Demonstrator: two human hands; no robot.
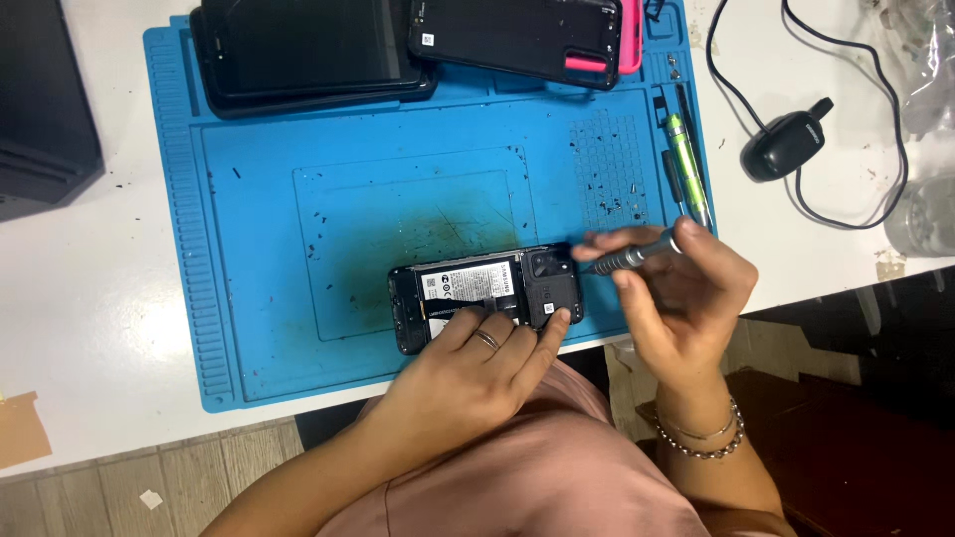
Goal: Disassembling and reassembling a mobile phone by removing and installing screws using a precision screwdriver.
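An opened black phone (468,286), back cover off with its battery showing, lies on the blue work mat (259,249) near the mat's front edge. My left hand (477,363), wearing a ring, rests on the phone's near edge and pins it down with the fingers. My right hand (681,298) holds a grey precision screwdriver (627,259), with the tip pointing left at the phone's upper right corner by the camera block.
Two dark phones (308,55) and a black phone back with a pink edge (527,35) lie at the mat's far side. A green-handled screwdriver (686,164) sits in the mat's right tray. A small black device (786,144) with a cable lies on the white table to the right.
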